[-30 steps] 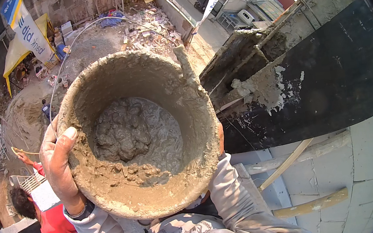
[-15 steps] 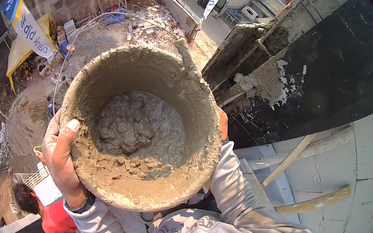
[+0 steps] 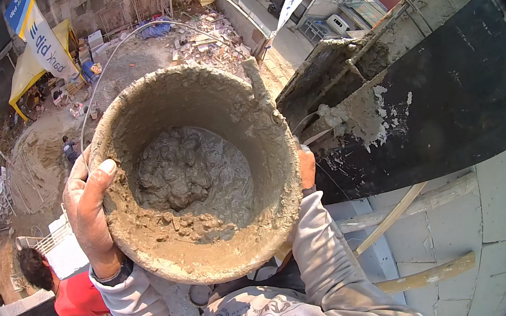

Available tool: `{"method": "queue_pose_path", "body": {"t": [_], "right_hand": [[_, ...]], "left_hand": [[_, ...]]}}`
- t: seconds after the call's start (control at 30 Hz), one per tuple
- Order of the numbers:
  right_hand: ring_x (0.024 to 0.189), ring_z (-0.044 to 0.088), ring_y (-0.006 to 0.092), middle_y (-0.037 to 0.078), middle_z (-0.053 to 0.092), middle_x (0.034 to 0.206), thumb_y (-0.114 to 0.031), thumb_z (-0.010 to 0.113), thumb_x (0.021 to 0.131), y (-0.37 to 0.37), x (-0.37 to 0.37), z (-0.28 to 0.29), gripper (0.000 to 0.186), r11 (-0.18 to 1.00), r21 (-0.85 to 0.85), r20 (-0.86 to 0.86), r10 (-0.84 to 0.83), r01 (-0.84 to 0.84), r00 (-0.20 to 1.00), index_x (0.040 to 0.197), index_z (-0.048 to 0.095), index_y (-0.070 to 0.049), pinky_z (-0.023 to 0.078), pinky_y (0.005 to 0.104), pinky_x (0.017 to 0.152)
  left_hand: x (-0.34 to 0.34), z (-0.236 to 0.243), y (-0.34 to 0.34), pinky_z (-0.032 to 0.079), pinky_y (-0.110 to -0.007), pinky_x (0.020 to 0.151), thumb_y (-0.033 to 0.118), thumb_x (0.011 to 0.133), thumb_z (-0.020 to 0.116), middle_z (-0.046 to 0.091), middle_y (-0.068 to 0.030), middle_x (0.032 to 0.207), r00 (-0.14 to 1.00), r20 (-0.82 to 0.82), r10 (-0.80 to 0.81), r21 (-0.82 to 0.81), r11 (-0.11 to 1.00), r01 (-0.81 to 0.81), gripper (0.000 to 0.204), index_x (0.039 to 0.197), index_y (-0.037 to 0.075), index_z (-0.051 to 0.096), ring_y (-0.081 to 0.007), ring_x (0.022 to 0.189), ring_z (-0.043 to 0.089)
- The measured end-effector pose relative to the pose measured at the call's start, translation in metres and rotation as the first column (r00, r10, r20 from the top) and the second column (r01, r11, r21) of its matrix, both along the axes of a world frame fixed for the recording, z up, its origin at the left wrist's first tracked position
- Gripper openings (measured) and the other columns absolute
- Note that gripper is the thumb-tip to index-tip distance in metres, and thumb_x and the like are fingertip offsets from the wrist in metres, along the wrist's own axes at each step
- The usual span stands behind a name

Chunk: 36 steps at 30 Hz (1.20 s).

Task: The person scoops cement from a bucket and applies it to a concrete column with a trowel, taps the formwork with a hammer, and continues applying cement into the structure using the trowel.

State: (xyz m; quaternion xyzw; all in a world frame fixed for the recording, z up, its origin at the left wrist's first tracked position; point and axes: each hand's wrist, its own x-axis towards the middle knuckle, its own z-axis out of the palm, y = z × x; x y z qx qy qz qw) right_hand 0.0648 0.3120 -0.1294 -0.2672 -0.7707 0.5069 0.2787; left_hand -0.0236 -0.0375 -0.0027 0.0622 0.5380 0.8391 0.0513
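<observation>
A mortar-caked bucket (image 3: pixel 278 231) is held up in front of me, tilted so its inside shows. Wet grey mortar (image 3: pixel 176 174) lies lumpy at its bottom, and drying mortar crusts the walls and rim. My left hand (image 3: pixel 90 212) grips the left side, thumb over the rim and fingers behind. At the right side, my right hand (image 3: pixel 306 167) clasps the bucket; most of its fingers are hidden. A wire handle (image 3: pixel 104 69) arches out beyond the far rim. Just past my right hand, mortar (image 3: pixel 355 114) is smeared on a black panel (image 3: pixel 447 90).
An open wooden form (image 3: pixel 319 80) crusted with mortar runs along the panel's far side. Bamboo poles (image 3: pixel 431 274) lie over pale blocks at lower right. A person in red (image 3: pixel 81 302) is at lower left. Far below are rubble, a sand heap (image 3: pixel 44 152) and a yellow canopy (image 3: pixel 34 71).
The bucket and both hands have shifted slightly to the right. More of my right hand shows beside the bucket. Both hands keep their hold.
</observation>
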Motion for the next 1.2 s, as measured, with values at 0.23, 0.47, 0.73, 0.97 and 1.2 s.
{"method": "queue_pose_path", "body": {"t": [0.23, 0.47, 0.73, 0.97, 1.2], "right_hand": [[0.072, 0.064, 0.0212, 0.009, 0.067, 0.083, -0.025, 0.056, 0.101, -0.031, 0.041, -0.002, 0.031, 0.992, -0.059, -0.072, 0.103, -0.107, 0.992, 0.101, 0.066, 0.005, 0.051, 0.0344, 0.07], [0.067, 0.056, 0.0187, 0.01, 0.064, 0.075, -0.029, 0.056, 0.102, -0.019, 0.004, 0.024, 0.038, 0.988, 0.152, -0.073, 0.047, -0.036, 0.996, 0.084, 0.061, 0.005, 0.045, 0.0369, 0.065], [0.072, 0.055, 0.0177, 0.008, 0.063, 0.081, -0.014, 0.062, 0.098, -0.065, 0.068, 0.087, 0.019, 0.998, -0.042, -0.1, 0.032, -0.036, 0.994, 0.103, 0.057, 0.003, 0.047, 0.0341, 0.068], [0.07, 0.069, 0.0327, 0.019, 0.067, 0.078, -0.021, 0.07, 0.089, -0.095, 0.055, 0.204, 0.033, 0.638, 0.492, 0.267, 0.536, -0.592, 0.801, 0.107, 0.061, 0.006, 0.054, 0.0435, 0.066], [0.095, 0.063, 0.0386, 0.02, 0.059, 0.1, -0.024, 0.073, 0.087, -0.099, 0.075, 0.212, 0.037, 0.75, 0.572, -0.176, 0.507, -0.331, 0.844, 0.104, 0.062, 0.006, 0.054, 0.0452, 0.083]], "left_hand": [[-0.003, -0.001, -0.01, 0.052, -0.031, 0.096, 0.009, 0.093, 0.058, 0.066, -0.0162, 0.123, 1.0, 0.003, -0.009, 0.031, 0.999, 0.009, 0.046, 0.135, -0.01, 0.052, -0.0192, 0.107, 0.066], [-0.005, -0.002, -0.001, 0.052, -0.031, 0.095, 0.009, 0.093, 0.059, 0.066, -0.0155, 0.122, 1.0, 0.004, -0.019, 0.036, 0.999, 0.019, 0.047, 0.135, -0.01, 0.052, -0.018, 0.106, 0.066], [-0.004, 0.0, -0.006, 0.052, -0.029, 0.093, 0.011, 0.093, 0.059, 0.066, -0.0157, 0.122, 0.999, -0.027, -0.028, 0.012, 1.0, 0.028, 0.048, 0.136, -0.01, 0.051, -0.0178, 0.104, 0.067], [-0.013, -0.01, -0.02, 0.052, -0.033, 0.094, 0.017, 0.102, 0.048, 0.065, -0.0125, 0.123, 0.983, -0.075, -0.166, -0.028, 0.986, 0.164, 0.039, 0.135, -0.005, 0.052, -0.0184, 0.106, 0.066], [-0.001, 0.013, -0.019, 0.054, -0.041, 0.098, 0.031, 0.106, 0.042, 0.065, -0.0145, 0.123, 0.918, 0.159, -0.365, 0.025, 0.93, 0.366, 0.041, 0.129, -0.001, 0.055, -0.026, 0.106, 0.067]]}}
